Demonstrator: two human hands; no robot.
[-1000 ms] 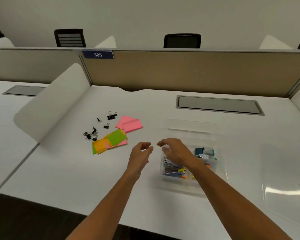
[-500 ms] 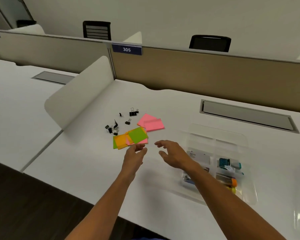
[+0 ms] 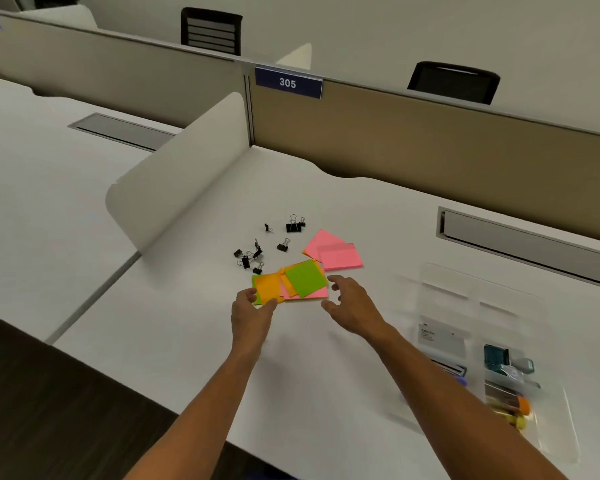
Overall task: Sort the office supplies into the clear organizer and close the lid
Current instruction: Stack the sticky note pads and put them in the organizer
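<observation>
A loose pile of orange, green and pink sticky notes (image 3: 293, 284) lies on the white desk (image 3: 174, 323). My left hand (image 3: 252, 311) touches the pile's left edge with fingers apart. My right hand (image 3: 352, 303) hovers spread at the pile's right edge, holding nothing. Two more pink sticky note pads (image 3: 333, 251) lie just behind. Several black binder clips (image 3: 264, 244) are scattered to the left behind the pile. The clear organizer (image 3: 478, 306) sits at the right with its lid open, holding small supplies in its near compartments.
A curved white divider (image 3: 181, 174) stands left of the work area. A tan partition (image 3: 430, 143) with a "305" label closes off the back. A grey cable hatch (image 3: 520, 237) lies behind the organizer. The desk's front edge drops to dark floor at lower left.
Both hands have moved left from the organizer to the sticky note pile, and the view has swung left with them. The left hand now touches the pile's edge.
</observation>
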